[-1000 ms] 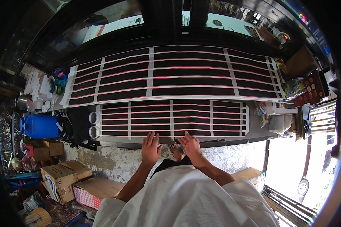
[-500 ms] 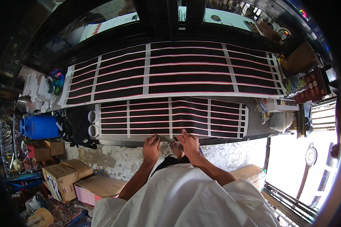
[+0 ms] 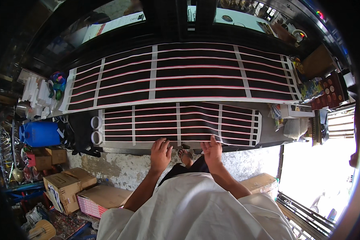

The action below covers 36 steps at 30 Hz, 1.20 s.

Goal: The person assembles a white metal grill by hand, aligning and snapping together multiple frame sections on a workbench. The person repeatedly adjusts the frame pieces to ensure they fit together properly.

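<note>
Holds the left hand (image 3: 161, 156) half open, fingers bent, at the near edge of the smaller black-panelled sheet (image 3: 156, 119); holds the right hand (image 3: 213, 153) half open at the same edge, beside a raised ripple. Cannot tell of a grip in either. Has the sheet spread along the grey tabletop (image 3: 270, 129), before a larger, similar sheet (image 3: 200, 71).

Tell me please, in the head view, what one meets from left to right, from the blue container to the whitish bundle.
Blue container, two white rings, left hand, right hand, whitish bundle. The black heap and the nearer striped sheet overlap others sideways, so I leave them out.
</note>
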Each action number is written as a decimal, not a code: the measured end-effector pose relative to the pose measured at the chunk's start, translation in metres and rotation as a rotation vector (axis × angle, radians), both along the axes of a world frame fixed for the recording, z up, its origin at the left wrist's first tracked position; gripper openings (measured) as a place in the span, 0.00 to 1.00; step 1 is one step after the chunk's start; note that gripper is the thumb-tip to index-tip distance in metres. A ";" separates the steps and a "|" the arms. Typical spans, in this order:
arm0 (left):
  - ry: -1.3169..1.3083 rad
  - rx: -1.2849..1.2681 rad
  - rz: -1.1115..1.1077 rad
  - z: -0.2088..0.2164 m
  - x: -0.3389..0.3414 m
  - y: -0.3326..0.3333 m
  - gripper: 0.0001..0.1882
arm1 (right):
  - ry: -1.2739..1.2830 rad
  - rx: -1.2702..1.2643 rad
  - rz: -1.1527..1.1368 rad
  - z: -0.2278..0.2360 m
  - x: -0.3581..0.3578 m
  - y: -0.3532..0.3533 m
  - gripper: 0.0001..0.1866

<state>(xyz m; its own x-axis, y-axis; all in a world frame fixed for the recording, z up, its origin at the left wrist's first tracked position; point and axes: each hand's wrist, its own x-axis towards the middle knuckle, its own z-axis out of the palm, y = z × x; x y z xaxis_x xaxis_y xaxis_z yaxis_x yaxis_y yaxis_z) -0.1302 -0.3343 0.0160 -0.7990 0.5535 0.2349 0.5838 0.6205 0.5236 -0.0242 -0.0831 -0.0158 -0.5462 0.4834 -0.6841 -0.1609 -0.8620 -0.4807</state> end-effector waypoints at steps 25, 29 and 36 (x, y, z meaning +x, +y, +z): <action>-0.030 -0.104 -0.181 0.003 -0.031 0.030 0.25 | 0.076 -0.133 0.216 -0.011 -0.016 -0.011 0.13; -0.044 -0.146 -0.192 0.002 -0.035 0.032 0.27 | 0.071 -0.109 0.251 -0.006 -0.016 -0.006 0.14; -0.036 -0.183 -0.234 0.001 -0.041 0.034 0.28 | 0.081 -0.082 0.230 -0.003 -0.016 -0.007 0.15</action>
<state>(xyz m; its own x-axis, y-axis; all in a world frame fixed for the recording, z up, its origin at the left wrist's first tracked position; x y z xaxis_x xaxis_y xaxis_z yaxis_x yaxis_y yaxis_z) -0.1712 -0.3001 0.0168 -0.6505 0.7544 0.0880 0.7052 0.5568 0.4388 -0.0400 -0.0901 -0.0188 -0.6902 0.2847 -0.6653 0.0084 -0.9161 -0.4008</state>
